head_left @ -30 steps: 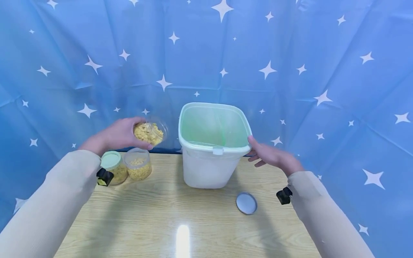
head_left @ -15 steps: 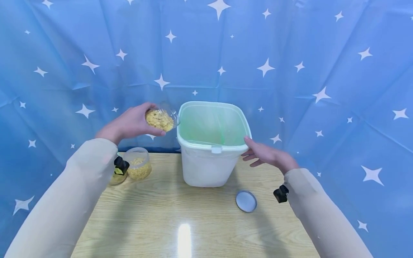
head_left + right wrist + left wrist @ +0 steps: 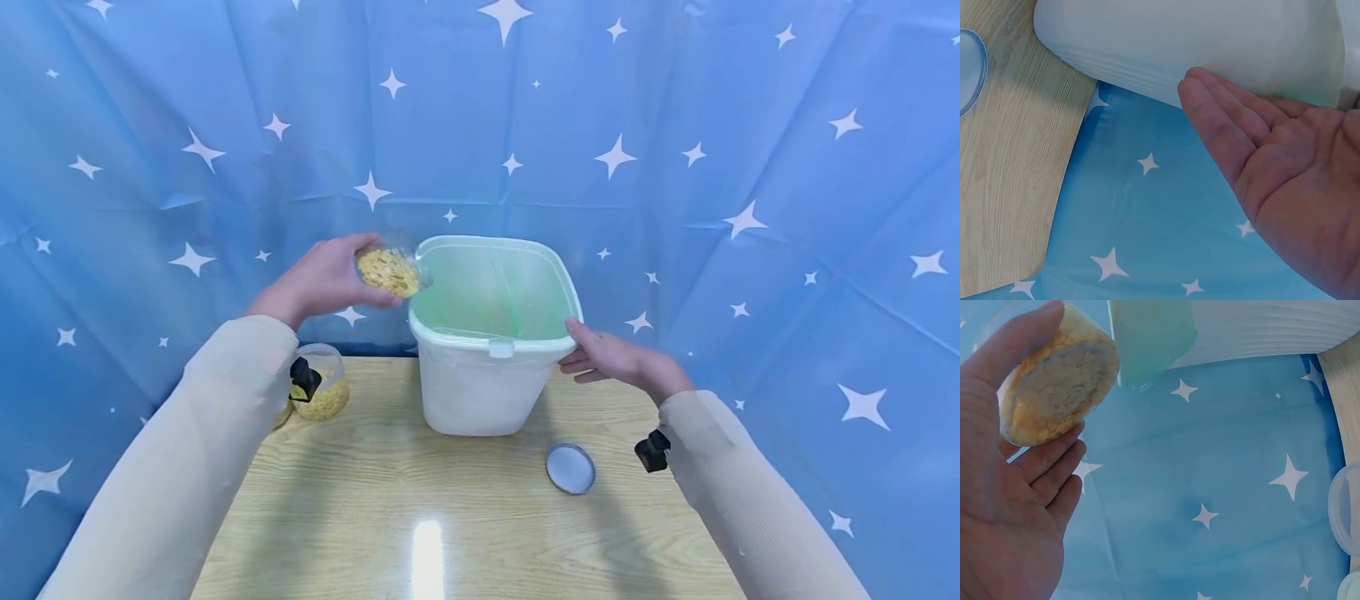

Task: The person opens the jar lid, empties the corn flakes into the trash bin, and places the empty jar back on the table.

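My left hand (image 3: 327,277) grips a clear plastic jar (image 3: 392,271) holding yellow flakes. The jar is tilted towards the large bin (image 3: 480,387), its mouth right at the bin's left rim. In the left wrist view, thumb and fingers go round the jar (image 3: 1063,394), whose base faces the camera. The bin is whitish, with a pale green rim and its top uncovered. At its right rim rests the thumb of my right hand (image 3: 611,354). The right wrist view shows that hand's (image 3: 1297,181) fingers nearly straight, along the outer wall (image 3: 1166,44).
A lidless tub (image 3: 326,396) of yellow bits stands on the wooden table (image 3: 375,500) at the left. Beside it, another container is mostly hidden behind the left arm. A round lid (image 3: 570,468) lies right of the bin. A blue starred curtain (image 3: 480,108) hangs behind.
My left hand has carried the jar up and right to the bin's left rim, tilting it further. The left sleeve now covers the green-lidded container. My right hand has stayed at the rim.
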A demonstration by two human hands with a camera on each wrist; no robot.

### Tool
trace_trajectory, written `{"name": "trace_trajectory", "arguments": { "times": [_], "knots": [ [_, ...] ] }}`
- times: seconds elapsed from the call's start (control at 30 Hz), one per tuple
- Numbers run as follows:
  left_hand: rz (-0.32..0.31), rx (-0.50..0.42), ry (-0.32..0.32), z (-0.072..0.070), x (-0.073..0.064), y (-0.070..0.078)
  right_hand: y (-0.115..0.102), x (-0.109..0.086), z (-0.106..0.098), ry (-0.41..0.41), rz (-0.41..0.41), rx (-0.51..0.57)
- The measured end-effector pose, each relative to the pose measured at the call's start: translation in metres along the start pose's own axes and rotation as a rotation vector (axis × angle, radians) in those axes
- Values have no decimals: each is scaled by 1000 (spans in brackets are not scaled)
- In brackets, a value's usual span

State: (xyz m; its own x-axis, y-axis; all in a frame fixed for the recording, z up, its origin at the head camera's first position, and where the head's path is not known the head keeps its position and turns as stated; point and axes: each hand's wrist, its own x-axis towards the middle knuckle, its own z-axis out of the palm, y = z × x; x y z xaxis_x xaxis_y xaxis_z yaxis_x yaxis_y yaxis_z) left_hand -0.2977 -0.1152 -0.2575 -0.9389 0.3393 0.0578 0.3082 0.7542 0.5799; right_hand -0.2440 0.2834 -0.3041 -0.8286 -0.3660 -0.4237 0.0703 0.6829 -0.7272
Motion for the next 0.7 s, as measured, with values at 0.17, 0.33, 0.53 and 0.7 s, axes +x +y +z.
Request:
{"name": "trace_trajectory", "arguments": {
  "times": [0.17, 0.33, 0.53, 0.7],
  "knots": [
    [17, 63, 3, 1, 5, 6, 1, 0, 0, -5, 0, 22],
    [19, 121, -12, -1, 6, 12, 0, 2, 1, -10, 1, 29],
    [28, 154, -30, -3, 8, 20, 0, 2, 1, -13, -1, 31],
    [30, 174, -45, -3, 10, 24, 1, 2, 1, -1, 7, 36]
  ]
}}
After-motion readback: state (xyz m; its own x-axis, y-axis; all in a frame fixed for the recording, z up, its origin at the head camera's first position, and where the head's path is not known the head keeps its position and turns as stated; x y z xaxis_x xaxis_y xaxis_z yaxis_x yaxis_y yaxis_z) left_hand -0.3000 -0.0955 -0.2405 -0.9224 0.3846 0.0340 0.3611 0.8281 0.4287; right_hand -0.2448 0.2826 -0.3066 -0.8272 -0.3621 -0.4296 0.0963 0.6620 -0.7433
